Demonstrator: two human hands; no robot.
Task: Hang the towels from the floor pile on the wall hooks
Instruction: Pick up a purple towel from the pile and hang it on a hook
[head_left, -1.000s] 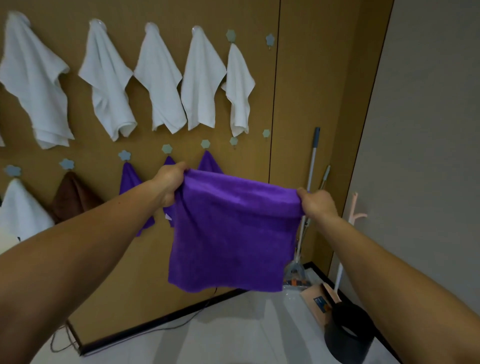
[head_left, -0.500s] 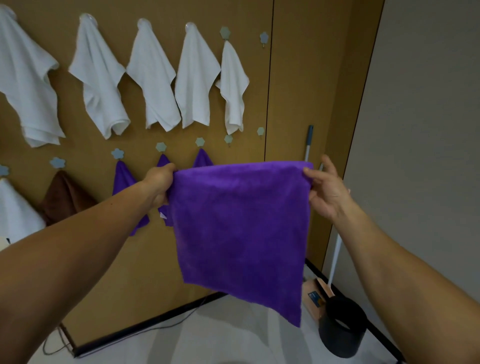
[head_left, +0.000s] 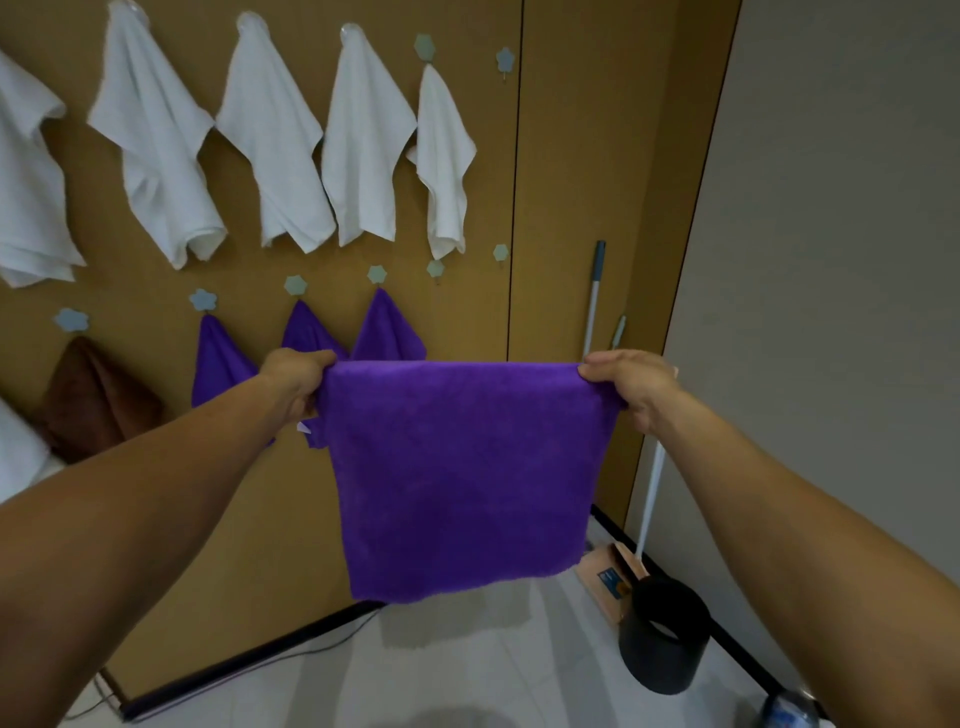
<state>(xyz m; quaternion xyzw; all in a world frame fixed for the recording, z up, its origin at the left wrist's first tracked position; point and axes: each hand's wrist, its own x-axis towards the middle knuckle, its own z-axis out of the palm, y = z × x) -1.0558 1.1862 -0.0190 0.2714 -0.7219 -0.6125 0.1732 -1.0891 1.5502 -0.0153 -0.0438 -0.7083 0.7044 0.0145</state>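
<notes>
A purple towel (head_left: 457, 473) hangs spread flat in front of the brown wall, held by its two top corners. My left hand (head_left: 295, 380) pinches the left corner and my right hand (head_left: 631, 387) pinches the right corner. Behind it, three purple towels (head_left: 387, 332) hang from flower-shaped hooks in the lower row. Two bare hooks (head_left: 435, 268) sit to their right in that row. Several white towels (head_left: 366, 140) hang along the upper row, with one bare hook (head_left: 504, 58) at its right end. The floor pile is out of view.
A brown towel (head_left: 88, 395) hangs at lower left. A mop handle (head_left: 592, 301) leans in the corner by the grey wall. A black bin (head_left: 662, 634) and a dustpan (head_left: 613, 571) stand on the white floor at right. A cable runs along the skirting.
Both hands pulled the towel's top edge taut and level. My right hand shifted right and turned over the corner, and the towel now hangs square instead of slanted.
</notes>
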